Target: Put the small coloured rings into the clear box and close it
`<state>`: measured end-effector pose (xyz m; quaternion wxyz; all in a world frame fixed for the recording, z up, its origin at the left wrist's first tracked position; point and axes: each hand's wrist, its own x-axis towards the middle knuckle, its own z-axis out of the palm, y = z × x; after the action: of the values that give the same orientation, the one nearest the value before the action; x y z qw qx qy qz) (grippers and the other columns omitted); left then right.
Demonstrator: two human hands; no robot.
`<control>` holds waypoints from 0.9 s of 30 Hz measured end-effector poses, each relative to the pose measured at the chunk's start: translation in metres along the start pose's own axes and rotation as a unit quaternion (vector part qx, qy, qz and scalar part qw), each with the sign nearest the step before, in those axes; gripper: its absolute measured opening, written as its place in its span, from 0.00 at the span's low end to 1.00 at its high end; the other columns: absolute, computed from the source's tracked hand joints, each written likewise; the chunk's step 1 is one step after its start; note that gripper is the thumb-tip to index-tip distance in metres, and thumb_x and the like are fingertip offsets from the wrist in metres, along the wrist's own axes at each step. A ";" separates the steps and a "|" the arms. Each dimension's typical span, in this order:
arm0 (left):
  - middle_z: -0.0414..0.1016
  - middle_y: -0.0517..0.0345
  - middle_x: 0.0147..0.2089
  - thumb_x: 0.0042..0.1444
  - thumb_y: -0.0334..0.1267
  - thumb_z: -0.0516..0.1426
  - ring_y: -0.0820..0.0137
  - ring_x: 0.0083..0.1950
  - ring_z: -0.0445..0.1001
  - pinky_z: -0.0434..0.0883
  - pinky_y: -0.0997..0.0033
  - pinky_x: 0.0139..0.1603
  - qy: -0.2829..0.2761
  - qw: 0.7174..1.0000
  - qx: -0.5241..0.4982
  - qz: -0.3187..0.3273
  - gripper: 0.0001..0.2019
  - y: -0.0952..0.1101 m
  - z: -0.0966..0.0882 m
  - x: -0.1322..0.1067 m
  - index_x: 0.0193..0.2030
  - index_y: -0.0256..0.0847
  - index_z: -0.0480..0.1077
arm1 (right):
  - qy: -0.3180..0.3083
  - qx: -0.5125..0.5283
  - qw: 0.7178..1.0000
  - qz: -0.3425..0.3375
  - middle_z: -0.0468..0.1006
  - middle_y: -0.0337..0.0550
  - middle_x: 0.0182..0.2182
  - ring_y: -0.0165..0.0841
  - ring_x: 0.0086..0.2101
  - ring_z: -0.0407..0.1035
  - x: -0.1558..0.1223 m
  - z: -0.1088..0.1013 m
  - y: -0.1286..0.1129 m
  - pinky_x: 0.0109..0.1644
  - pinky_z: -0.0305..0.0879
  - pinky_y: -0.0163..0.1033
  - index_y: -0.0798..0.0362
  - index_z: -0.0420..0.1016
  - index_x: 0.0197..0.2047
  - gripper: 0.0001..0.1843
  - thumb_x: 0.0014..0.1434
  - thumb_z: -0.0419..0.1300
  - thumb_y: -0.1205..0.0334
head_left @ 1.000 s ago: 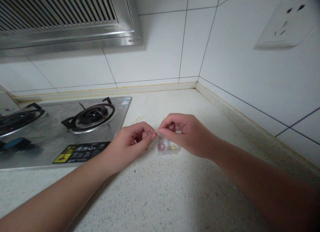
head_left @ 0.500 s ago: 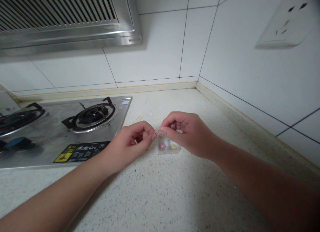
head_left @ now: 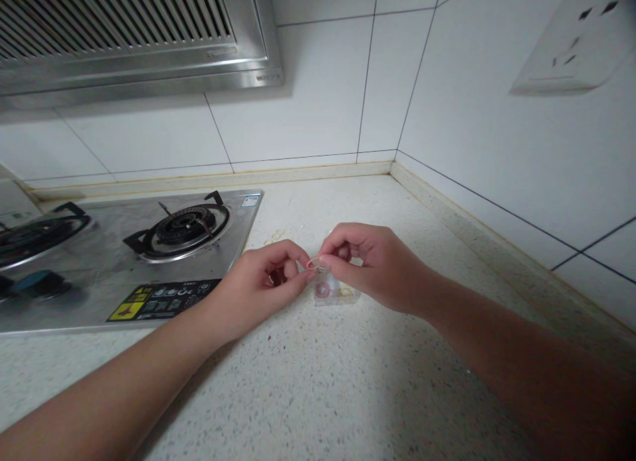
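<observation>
A thin pinkish rubber band (head_left: 314, 263), now a slack loop, spans the small gap between my fingertips. My left hand (head_left: 268, 275) is closed at the loop's left end, thumb and index finger touching it. My right hand (head_left: 370, 262) pinches its other end. Just below the fingertips, on the counter, stands a small clear plastic box (head_left: 335, 301) with compartments. Pink bands (head_left: 322, 290) lie in its left part and yellowish bands (head_left: 345, 292) in its right part. My right hand hides the back of the box.
Several loose yellowish bands (head_left: 275, 236) lie on the speckled counter (head_left: 318, 388) beyond my left hand. A gas stove (head_left: 183, 226) is at the left, under a range hood (head_left: 149, 77). A tiled wall with a socket (head_left: 566, 50) closes off the right side.
The band was stretched straight between both hands; it has slackened into an open loop. Both hands stay in nearly the same place.
</observation>
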<state>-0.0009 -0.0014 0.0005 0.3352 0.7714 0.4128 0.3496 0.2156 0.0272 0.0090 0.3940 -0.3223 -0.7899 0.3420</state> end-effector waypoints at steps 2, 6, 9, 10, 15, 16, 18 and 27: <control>0.65 0.66 0.26 0.62 0.41 0.60 0.74 0.26 0.63 0.60 0.75 0.26 -0.002 1.000 0.020 -0.002 0.07 -0.001 -0.001 0.001 0.43 0.40 0.72 | 0.001 -0.002 1.000 0.001 0.78 0.41 0.29 0.31 0.30 0.69 0.001 0.000 0.001 0.33 0.64 0.36 0.54 0.78 0.35 0.05 0.60 0.63 0.62; 0.69 0.64 0.26 0.63 0.41 0.59 0.73 0.26 0.66 0.61 0.74 0.27 0.000 0.990 0.140 -0.001 0.07 -0.006 -0.007 0.003 0.44 0.42 0.73 | 0.005 -0.030 1.000 0.000 0.78 0.40 0.29 0.31 0.30 0.69 0.001 -0.001 0.002 0.34 0.64 0.37 0.54 0.79 0.35 0.05 0.60 0.63 0.62; 0.69 0.64 0.25 0.64 0.40 0.57 0.72 0.25 0.66 0.60 0.74 0.26 0.009 0.983 0.181 -0.016 0.06 -0.010 -0.011 0.006 0.43 0.42 0.74 | 0.000 -0.081 0.997 -0.013 0.79 0.40 0.30 0.32 0.32 0.70 0.001 -0.001 0.005 0.36 0.64 0.38 0.54 0.79 0.34 0.02 0.58 0.64 0.65; 0.69 0.65 0.25 0.63 0.39 0.57 0.72 0.25 0.66 0.59 0.74 0.26 0.011 0.983 0.184 -0.023 0.06 -0.011 -0.011 0.006 0.43 0.42 0.74 | -0.007 -0.107 0.994 -0.028 0.79 0.40 0.30 0.32 0.33 0.70 0.002 -0.001 0.006 0.38 0.63 0.39 0.54 0.78 0.33 0.02 0.58 0.64 0.67; 0.69 0.64 0.24 0.62 0.38 0.57 0.72 0.25 0.65 0.57 0.74 0.26 0.006 0.978 0.206 -0.043 0.06 -0.014 -0.011 0.008 0.39 0.41 0.74 | -0.056 -0.215 0.969 -0.107 0.79 0.40 0.31 0.35 0.36 0.68 0.004 -0.001 0.014 0.44 0.61 0.41 0.54 0.77 0.33 0.03 0.59 0.64 0.68; 0.69 0.64 0.24 0.62 0.38 0.56 0.71 0.25 0.65 0.57 0.73 0.26 0.004 0.976 0.210 -0.047 0.06 -0.014 -0.011 0.009 0.39 0.41 0.74 | -0.065 -0.227 0.965 -0.116 0.79 0.41 0.31 0.35 0.36 0.68 0.004 -0.001 0.015 0.44 0.60 0.41 0.54 0.77 0.33 0.03 0.60 0.64 0.67; 0.70 0.63 0.24 0.63 0.39 0.56 0.71 0.26 0.65 0.57 0.73 0.26 0.005 0.975 0.217 -0.054 0.07 -0.015 -0.011 0.009 0.38 0.41 0.73 | -0.089 -0.248 0.956 -0.128 0.79 0.42 0.31 0.35 0.36 0.68 0.004 -0.001 0.018 0.45 0.60 0.42 0.55 0.77 0.34 0.03 0.61 0.64 0.66; 0.73 0.61 0.28 0.65 0.42 0.54 0.69 0.30 0.69 0.59 0.70 0.30 0.005 0.974 0.215 -0.077 0.10 -0.022 -0.011 0.011 0.36 0.42 0.73 | -0.130 -0.260 0.949 -0.124 0.79 0.41 0.32 0.34 0.36 0.69 0.002 -0.002 0.018 0.48 0.60 0.41 0.55 0.78 0.34 0.03 0.61 0.64 0.67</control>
<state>-0.0146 0.0198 -0.0083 0.1852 0.7898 0.5378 0.2297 0.2208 0.0398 -0.0037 0.2293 -0.2660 -0.9296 0.1119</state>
